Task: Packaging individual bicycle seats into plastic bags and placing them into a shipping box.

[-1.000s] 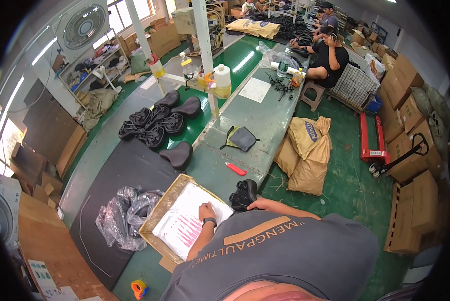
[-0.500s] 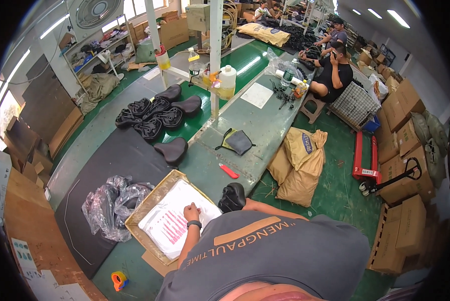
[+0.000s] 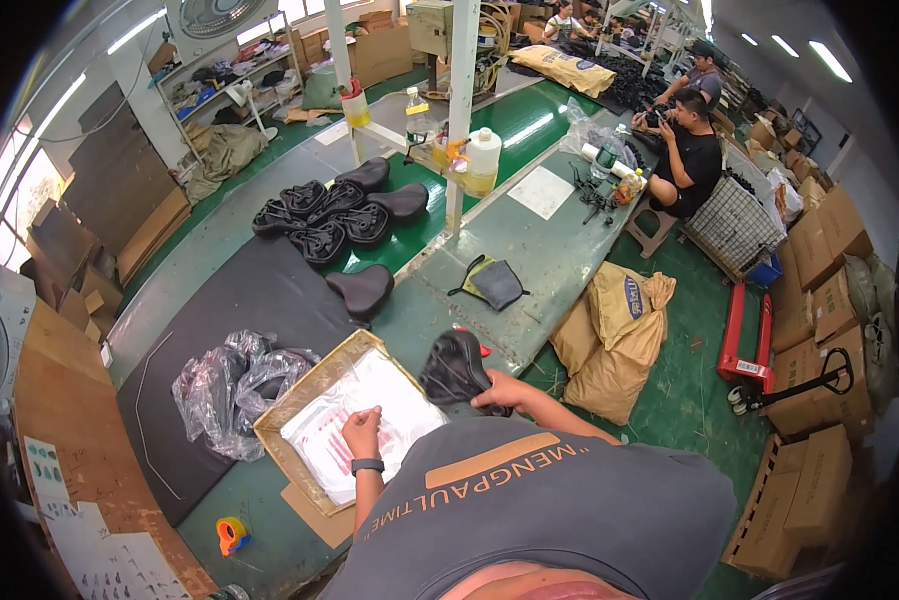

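In my right hand point(image 3: 501, 391) is a black bicycle saddle point(image 3: 449, 366), gripped at its near right end and held over the table edge, right of an open cardboard box point(image 3: 278, 434). White sheets or bags with pink print point(image 3: 321, 432) fill the box. Above them is my left hand point(image 3: 362, 432), its fingers pinched together; what they hold, if anything, I cannot make out. A red cutter point(image 3: 485, 350) lies mostly hidden behind the saddle. Left of the box, more saddles in clear plastic wrap point(image 3: 231, 390) rest on a dark mat point(image 3: 259, 300).
Several unwrapped saddles point(image 3: 339, 215) lie farther back on the table, near a grey cloth pouch point(image 3: 496, 284). A tape roll point(image 3: 232, 535) is at the near left. Filled sacks point(image 3: 609, 345) and a red pallet jack point(image 3: 747, 340) stand on the floor right. A co-worker point(image 3: 691, 155) sits beyond.
My right hand has come up into view, lifting the saddle higher above the table edge. My left hand has shifted slightly left over the box. The view has turned a little.
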Available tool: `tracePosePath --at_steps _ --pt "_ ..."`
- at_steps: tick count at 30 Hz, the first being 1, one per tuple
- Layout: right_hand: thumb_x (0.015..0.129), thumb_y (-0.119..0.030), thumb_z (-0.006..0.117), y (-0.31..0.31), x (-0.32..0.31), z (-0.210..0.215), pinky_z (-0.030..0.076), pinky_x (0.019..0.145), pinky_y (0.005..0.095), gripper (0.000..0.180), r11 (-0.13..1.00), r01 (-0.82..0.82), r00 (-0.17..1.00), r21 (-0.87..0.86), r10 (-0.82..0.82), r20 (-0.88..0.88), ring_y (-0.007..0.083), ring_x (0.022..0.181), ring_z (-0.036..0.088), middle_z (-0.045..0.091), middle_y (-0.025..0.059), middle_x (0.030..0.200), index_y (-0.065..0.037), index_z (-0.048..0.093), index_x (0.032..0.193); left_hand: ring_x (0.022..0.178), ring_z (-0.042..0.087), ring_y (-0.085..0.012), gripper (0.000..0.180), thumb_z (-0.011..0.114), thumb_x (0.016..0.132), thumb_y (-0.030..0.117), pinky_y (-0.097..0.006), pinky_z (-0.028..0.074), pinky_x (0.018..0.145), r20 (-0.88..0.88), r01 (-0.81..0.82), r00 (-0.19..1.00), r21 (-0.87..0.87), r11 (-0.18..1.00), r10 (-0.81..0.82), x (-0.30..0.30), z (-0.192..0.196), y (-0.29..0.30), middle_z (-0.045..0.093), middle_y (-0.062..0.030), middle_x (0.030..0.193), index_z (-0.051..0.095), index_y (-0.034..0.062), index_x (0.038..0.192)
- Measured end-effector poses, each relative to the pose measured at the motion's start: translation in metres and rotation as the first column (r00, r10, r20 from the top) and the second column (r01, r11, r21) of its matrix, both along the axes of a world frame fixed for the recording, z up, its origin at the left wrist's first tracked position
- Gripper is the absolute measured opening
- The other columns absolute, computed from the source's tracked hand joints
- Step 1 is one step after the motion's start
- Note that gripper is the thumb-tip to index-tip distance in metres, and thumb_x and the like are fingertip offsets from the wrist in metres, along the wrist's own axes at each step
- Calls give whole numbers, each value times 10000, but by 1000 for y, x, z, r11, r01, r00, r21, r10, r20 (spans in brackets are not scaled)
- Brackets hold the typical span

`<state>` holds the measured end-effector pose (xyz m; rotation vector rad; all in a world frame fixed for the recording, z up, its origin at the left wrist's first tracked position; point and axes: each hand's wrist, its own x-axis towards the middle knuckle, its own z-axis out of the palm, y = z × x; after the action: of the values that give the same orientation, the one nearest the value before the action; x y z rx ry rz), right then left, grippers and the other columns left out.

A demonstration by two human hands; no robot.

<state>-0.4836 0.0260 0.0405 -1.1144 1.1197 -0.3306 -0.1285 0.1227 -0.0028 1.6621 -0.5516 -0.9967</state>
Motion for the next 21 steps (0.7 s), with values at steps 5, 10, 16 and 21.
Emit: tracePosePath --at_steps 5,10,16,21 --pt "944 -55 749 -13 39 68 628 920 435 690 914 -185 862 360 -25 507 302 1127 703 678 159 1256 -48 392 1534 714 660 -117 212 820 937 157 -252 515 657 -10 123 992 -56 991 -124 -18 77 -1 749 -68 837 739 -39 949" --pt "990 -48 696 7 91 91 642 969 454 625 800 -371 724 471 -69 687 395 1198 699 598 253 1401 -31 390 1535 781 683 -124 155 681 1027 79 -260 550 717 -161 414 870 -271 869 -465 -50 64 8 769 -75 950 744 -60 1055" --pt "990 -74 715 17 84 72 671 850 425 441 810 -230 817 539 -140 560 309 940 768 711 208 1129 -10 522 1381 800 700 -112 150 660 1048 92 -249 568 724 -462 433 771 -127 892 -440 -51 96 35 772 -68 972 741 -31 1077" --pt "1005 -99 709 21 65 85 650 764 387 370 844 -7 781 537 -330 530 273 865 732 692 190 1070 -3 544 1322 776 689 -123 153 634 1084 201 -261 568 716 -748 -117 650 -277 954 -138 -29 107 40 742 -33 903 712 69 1074"
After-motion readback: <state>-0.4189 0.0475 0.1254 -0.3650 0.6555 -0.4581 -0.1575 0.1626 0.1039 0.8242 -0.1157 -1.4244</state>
